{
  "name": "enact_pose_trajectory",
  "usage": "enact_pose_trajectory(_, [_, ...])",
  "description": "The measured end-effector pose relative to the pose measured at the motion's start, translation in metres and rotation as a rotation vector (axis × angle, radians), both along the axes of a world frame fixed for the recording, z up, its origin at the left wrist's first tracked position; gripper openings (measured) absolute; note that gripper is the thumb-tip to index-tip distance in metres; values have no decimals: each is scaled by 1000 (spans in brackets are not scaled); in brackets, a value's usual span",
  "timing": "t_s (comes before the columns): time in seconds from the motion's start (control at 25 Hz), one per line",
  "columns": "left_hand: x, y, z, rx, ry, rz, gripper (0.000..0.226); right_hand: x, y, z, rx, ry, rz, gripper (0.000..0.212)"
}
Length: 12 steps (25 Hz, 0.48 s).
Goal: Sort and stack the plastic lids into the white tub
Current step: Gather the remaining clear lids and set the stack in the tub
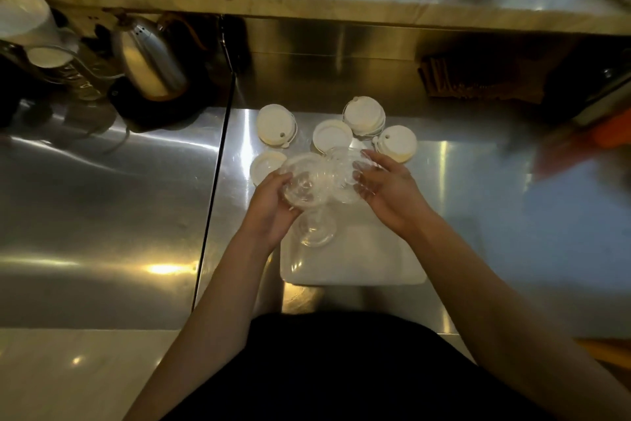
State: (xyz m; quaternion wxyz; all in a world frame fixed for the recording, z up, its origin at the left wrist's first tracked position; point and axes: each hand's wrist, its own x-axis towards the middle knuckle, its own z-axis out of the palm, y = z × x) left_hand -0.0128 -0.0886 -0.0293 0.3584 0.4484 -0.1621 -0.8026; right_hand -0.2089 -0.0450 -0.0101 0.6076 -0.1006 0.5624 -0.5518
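the left hand and right hand each curl their fingers around opposite sides of a bunch of clear plastic lids, held above the far edge of the white tub. inside the tub, at its far left corner, sits a clear lid stack. white lids lie on the steel counter just beyond the hands
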Motion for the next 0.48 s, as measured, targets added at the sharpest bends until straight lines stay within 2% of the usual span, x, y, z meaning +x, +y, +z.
enact_pose_trajectory(0.16, [-20, 15, 7, -56, -82, 16, 35, -6, 10, -4, 5, 237, 13, 36])
enact_pose_trajectory(0.32, [-33, 32, 13, -130, -158, -9, 41, -13, 23, -4, 8, 304, 68, 31])
enact_pose_trajectory(0.48, [-40, 47, 19, -151, -109, -27, 31, -21, 34, -3, -6, 353, 121, 30])
